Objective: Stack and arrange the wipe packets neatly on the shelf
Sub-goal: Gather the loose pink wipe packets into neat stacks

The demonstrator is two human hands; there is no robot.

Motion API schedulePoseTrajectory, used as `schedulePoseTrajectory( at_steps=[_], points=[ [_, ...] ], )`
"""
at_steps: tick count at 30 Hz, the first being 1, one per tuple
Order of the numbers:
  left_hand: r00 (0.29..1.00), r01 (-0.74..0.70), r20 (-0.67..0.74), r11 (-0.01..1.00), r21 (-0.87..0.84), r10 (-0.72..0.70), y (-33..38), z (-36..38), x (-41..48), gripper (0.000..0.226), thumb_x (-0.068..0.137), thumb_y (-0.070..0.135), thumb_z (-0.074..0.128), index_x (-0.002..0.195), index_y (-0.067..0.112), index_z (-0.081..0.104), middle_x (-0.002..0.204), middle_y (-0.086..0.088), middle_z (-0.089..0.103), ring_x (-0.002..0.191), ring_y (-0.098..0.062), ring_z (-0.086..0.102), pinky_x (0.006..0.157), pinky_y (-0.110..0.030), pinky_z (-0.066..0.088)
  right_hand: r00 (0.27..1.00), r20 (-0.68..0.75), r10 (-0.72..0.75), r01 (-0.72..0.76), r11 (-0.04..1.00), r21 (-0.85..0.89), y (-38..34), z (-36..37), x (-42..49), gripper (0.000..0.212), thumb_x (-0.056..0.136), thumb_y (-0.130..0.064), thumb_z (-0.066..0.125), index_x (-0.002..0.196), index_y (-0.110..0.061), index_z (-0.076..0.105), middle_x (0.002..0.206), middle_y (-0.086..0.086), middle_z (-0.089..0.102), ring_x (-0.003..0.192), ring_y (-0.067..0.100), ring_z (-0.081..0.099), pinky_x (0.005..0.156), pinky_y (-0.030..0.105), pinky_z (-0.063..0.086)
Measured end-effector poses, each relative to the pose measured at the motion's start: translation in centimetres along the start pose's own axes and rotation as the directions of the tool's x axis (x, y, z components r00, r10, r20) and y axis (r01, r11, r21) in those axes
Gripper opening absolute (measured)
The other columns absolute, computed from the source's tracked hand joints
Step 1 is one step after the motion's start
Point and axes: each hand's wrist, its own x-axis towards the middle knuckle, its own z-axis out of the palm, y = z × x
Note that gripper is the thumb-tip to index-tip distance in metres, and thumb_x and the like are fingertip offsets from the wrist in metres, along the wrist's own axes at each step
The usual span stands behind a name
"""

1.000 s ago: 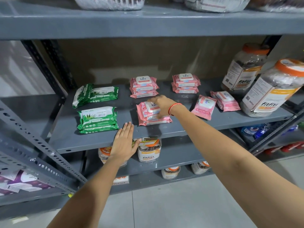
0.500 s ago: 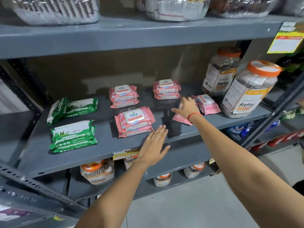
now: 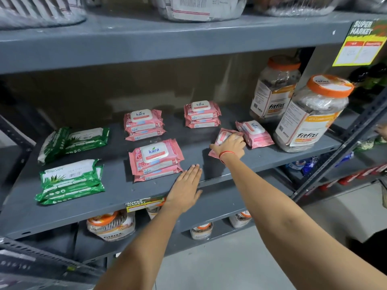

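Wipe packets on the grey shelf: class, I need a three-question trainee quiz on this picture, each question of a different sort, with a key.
1. True or false: the right hand rests on a pink packet.
2. How many stacks of pink packets stand left of that hand? A two, B three, C five.
3. Fill in: the left hand lies flat on the front edge of the ____.

Key: 1 true; 2 B, the front stack and two back stacks; 3 shelf.

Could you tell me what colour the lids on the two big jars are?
Orange, on both clear plastic jars, head view.
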Motion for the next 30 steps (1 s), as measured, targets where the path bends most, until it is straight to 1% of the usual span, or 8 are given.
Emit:
schedulePoseTrajectory(
  at_steps=[7,10,14,18,20,22,25,30],
  points=[
    [0.999,-0.024,0.036,0.999,-0.02,0.025,-0.2,-0.1,-0.2,0.084,0.091,0.053,0.037,0.147,0.006,-0.005,0.158,-0.012,-0.005,0.145,-0.023,-0.005,0.116,-0.035,-0.003,0.996,-0.039,-0.083,0.084,0.997,0.001,0.6,1.0,-2.2,0.097,0.067,-0.055,0.071,0.137,-0.005,0.027,0.132,0.017,0.037,0.119,0.03,0.039,0.086,0.041,0.048],
    [0.999,-0.021,0.038,0.999,-0.047,0.023,-0.1,-0.3,-0.2,0.087,0.089,0.058,0.036,0.147,0.006,-0.005,0.158,-0.011,-0.005,0.145,-0.023,-0.005,0.116,-0.035,-0.001,0.997,0.011,-0.081,0.081,0.997,-0.018,0.6,0.5,-2.2,0.1,0.069,-0.058,0.07,0.14,-0.005,0.022,0.138,0.017,0.034,0.123,0.031,0.037,0.091,0.041,0.045],
    [1.0,-0.018,0.009,0.998,-0.061,0.018,-0.1,-0.3,-0.2,0.078,0.094,0.054,0.029,0.147,0.008,-0.003,0.158,-0.01,-0.004,0.145,-0.022,-0.004,0.115,-0.034,-0.003,0.997,0.07,-0.045,0.048,0.998,-0.042,0.3,-1.0,-0.9,0.111,0.07,-0.067,0.064,0.146,-0.004,0.013,0.147,0.017,0.027,0.132,0.032,0.031,0.099,0.042,0.04],
    [0.999,-0.008,-0.033,0.998,-0.057,0.007,0.0,-0.2,-0.2,0.06,0.1,0.038,0.021,0.147,0.009,-0.002,0.158,-0.008,-0.002,0.145,-0.02,-0.004,0.113,-0.031,-0.006,0.991,0.132,0.014,-0.007,0.999,-0.053,0.0,-1.6,0.4,0.108,0.067,-0.067,0.067,0.142,-0.001,0.025,0.137,0.014,0.042,0.125,0.029,0.045,0.093,0.038,0.045],
    [0.999,-0.015,-0.047,0.999,-0.045,0.013,0.0,-0.2,-0.1,0.055,0.102,0.031,0.021,0.147,0.008,-0.001,0.158,-0.008,-0.002,0.145,-0.02,-0.003,0.112,-0.03,-0.007,0.983,0.182,0.004,0.01,0.997,-0.078,-0.2,-1.7,0.9,0.104,0.068,-0.065,0.068,0.142,-0.003,0.028,0.135,0.013,0.042,0.124,0.028,0.045,0.092,0.038,0.046],
    [0.998,-0.012,-0.058,0.999,-0.049,0.009,-0.1,-0.2,-0.1,0.054,0.102,0.027,0.022,0.147,0.008,0.0,0.158,-0.008,-0.001,0.145,-0.021,-0.002,0.111,-0.03,-0.008,0.972,0.229,-0.051,0.081,0.989,-0.126,-0.4,-1.7,1.3,0.1,0.07,-0.064,0.066,0.142,-0.005,0.029,0.137,0.014,0.04,0.125,0.029,0.043,0.095,0.04,0.044],
    [0.998,-0.017,-0.064,0.999,-0.038,0.015,-0.2,0.0,-0.1,0.053,0.102,0.025,0.022,0.147,0.008,0.0,0.158,-0.009,0.0,0.145,-0.021,-0.001,0.113,-0.031,-0.005,0.925,0.328,-0.19,0.269,0.939,-0.215,-0.3,-2.1,2.0,0.096,0.073,-0.061,0.064,0.143,-0.006,0.028,0.143,0.016,0.035,0.131,0.033,0.035,0.103,0.045,0.037],
    [0.997,-0.025,-0.07,1.0,-0.006,0.024,-0.3,0.3,0.0,0.053,0.102,0.025,0.021,0.147,0.006,-0.001,0.158,-0.011,0.001,0.145,-0.023,0.0,0.114,-0.033,-0.001,0.797,0.484,-0.362,0.531,0.801,-0.275,-0.3,-3.5,3.3,0.087,0.07,-0.047,0.073,0.139,-0.012,0.033,0.137,0.014,0.042,0.124,0.033,0.043,0.1,0.045,0.042]
  ],
)
